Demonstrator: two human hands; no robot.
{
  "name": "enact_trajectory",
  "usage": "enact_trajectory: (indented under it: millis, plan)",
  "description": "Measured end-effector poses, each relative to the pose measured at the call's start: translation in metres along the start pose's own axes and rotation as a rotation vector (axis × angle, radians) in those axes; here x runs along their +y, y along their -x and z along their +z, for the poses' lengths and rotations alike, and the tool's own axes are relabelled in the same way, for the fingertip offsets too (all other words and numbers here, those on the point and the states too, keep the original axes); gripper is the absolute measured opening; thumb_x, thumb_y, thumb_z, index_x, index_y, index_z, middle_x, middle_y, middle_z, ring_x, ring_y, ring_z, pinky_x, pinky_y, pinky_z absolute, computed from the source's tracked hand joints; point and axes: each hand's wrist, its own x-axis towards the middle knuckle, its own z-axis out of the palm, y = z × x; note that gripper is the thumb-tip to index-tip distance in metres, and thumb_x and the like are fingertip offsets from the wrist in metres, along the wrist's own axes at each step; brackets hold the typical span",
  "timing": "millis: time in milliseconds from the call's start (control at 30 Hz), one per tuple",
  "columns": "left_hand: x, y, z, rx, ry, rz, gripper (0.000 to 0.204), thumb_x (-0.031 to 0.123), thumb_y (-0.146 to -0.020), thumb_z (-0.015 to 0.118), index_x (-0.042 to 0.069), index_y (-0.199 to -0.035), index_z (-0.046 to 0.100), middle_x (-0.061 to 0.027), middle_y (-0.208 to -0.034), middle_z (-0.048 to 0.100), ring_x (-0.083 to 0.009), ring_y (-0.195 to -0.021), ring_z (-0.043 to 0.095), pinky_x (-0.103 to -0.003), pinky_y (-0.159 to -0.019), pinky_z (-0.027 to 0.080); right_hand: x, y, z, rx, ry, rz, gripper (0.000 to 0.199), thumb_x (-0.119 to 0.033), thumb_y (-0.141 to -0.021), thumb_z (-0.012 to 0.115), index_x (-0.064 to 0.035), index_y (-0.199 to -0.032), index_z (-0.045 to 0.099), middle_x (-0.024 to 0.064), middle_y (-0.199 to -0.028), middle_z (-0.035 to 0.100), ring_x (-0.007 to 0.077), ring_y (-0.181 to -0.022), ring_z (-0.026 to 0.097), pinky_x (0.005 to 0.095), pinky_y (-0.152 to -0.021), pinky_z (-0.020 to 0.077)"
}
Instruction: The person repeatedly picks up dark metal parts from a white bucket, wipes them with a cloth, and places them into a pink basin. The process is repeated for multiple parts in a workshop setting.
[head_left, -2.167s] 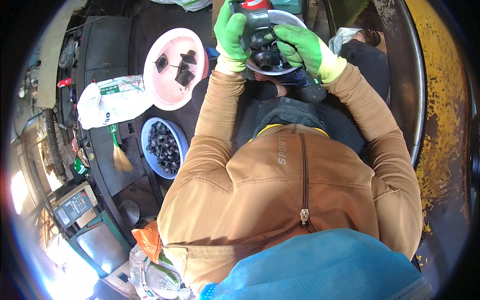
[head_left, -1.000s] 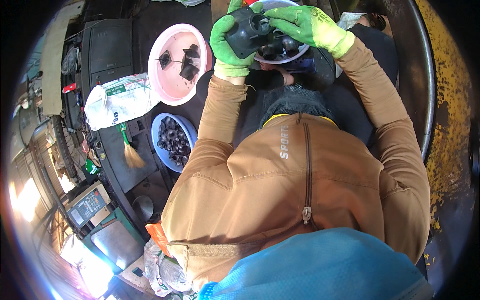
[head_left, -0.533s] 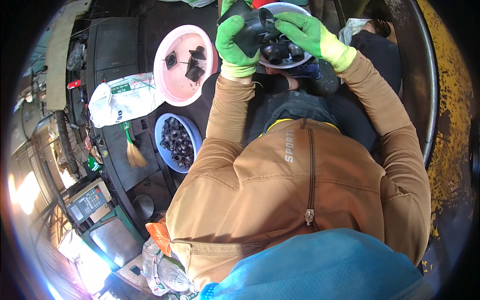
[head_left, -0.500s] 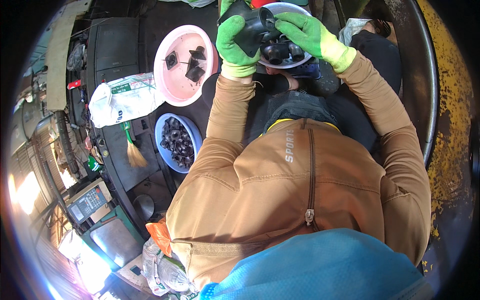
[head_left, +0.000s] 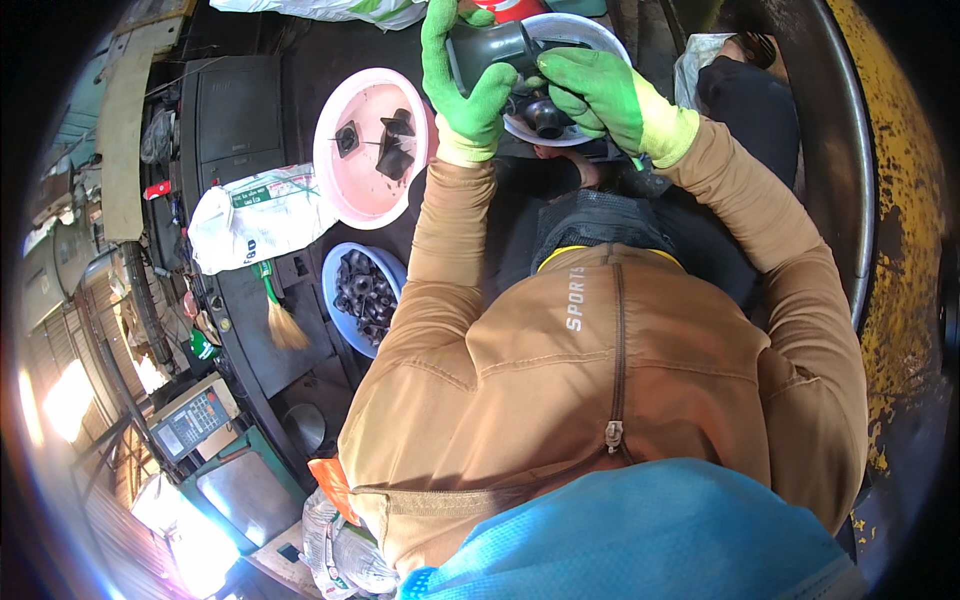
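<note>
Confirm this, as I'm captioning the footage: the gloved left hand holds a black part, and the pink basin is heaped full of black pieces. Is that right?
Not quite: the pink basin holds only a few black pieces, as the head view shows. The gloved left hand does hold a black part.

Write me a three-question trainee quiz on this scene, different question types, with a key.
1. Multiple choice: the left hand holds
a) a white sack
b) a black tubular part
c) an orange bag

2. True or false: the pink basin holds more black pieces than the blue basin below it in the picture.

3. Fill in: the straw broom has a ____ handle.

Key: 1. b; 2. false, the blue basin holds many more; 3. green.
</note>
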Motion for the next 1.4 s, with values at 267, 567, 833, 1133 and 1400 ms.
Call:
enact_trajectory:
  millis: [267,567,833,1133,1400]
  plan:
    - [-0.019,-0.006,-0.018,-0.187,-0.291,0.482,0.089,0.033,-0.075,0.084,0.018,-0.150,0.037,-0.0250,-0.154,0.027,-0.0353,-0.125,0.046,-0.047,-0.103,0.040,-0.019,0.022,0.008,-0.126,-0.295,0.173,0.029,-0.033,-0.102,0.051,-0.0072,-0.101,0.063,-0.0098,-0.060,0.041,0.0025,-0.047,0.031,0.0204,-0.042,0.0257]
    - [-0.021,0.005,-0.007,0.072,0.072,0.165,0.096,0.057,-0.080,0.072,0.012,-0.152,0.028,-0.0161,-0.145,0.043,-0.0277,-0.120,0.054,-0.042,-0.098,0.049,-0.017,-0.020,-0.036,-0.359,-1.074,-0.012,0.028,-0.029,-0.105,0.043,-0.0039,-0.106,0.055,-0.0063,-0.070,0.039,0.0047,-0.054,0.033,0.0229,-0.051,0.0304]
    - [-0.038,0.022,-0.017,0.367,1.074,-0.370,0.074,0.067,-0.090,0.049,0.022,-0.148,0.040,-0.0184,-0.141,0.051,-0.0473,-0.119,0.056,-0.071,-0.096,0.044,0.006,-0.043,-0.050,0.017,-0.764,0.017,0.031,-0.032,-0.103,0.048,-0.0036,-0.108,0.058,-0.0026,-0.075,0.048,0.0081,-0.059,0.041,0.0241,-0.054,0.0356]
    - [-0.020,0.053,-0.088,0.553,0.504,-0.312,0.054,0.038,-0.090,0.064,0.005,-0.130,0.054,-0.0140,-0.122,0.064,-0.0279,-0.111,0.064,-0.043,-0.097,0.052,0.009,-0.052,-0.049,0.208,-0.437,0.059,0.033,-0.033,-0.102,0.048,-0.0026,-0.111,0.058,-0.0046,-0.071,0.041,0.0079,-0.056,0.036,0.0241,-0.051,0.0317]
    - [0.011,0.292,-0.245,1.386,-0.151,-1.020,0.031,0.024,-0.082,0.065,0.002,-0.104,0.062,-0.0210,-0.081,0.066,-0.0429,-0.078,0.065,-0.048,-0.072,0.051,0.015,-0.055,-0.074,0.048,-0.495,0.170,0.031,-0.034,-0.102,0.049,-0.0062,-0.113,0.057,-0.0051,-0.074,0.037,0.0065,-0.057,0.033,0.0223,-0.053,0.0304]
